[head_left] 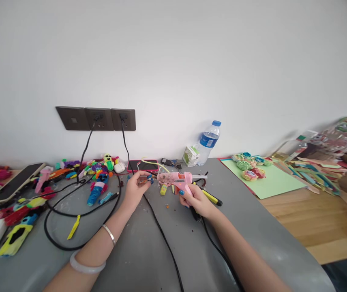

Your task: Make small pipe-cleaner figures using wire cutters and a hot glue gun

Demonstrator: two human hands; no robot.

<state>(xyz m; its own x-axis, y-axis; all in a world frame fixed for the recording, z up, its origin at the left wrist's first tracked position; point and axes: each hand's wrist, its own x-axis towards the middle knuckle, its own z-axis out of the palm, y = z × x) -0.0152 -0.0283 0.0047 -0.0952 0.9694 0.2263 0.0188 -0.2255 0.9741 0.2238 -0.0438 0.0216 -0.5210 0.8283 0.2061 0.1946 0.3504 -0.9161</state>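
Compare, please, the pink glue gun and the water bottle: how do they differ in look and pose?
The glue gun is mostly pink; the bottle is clear, with a blue cap and label. The glue gun is held in the right hand, while the bottle stands on the table. The glue gun points sideways, towards the left hand; the bottle points up, cap uppermost.

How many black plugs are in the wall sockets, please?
2: one black plug in the middle dark wall panel, another black plug in the right dark wall panel; none appear hidden.
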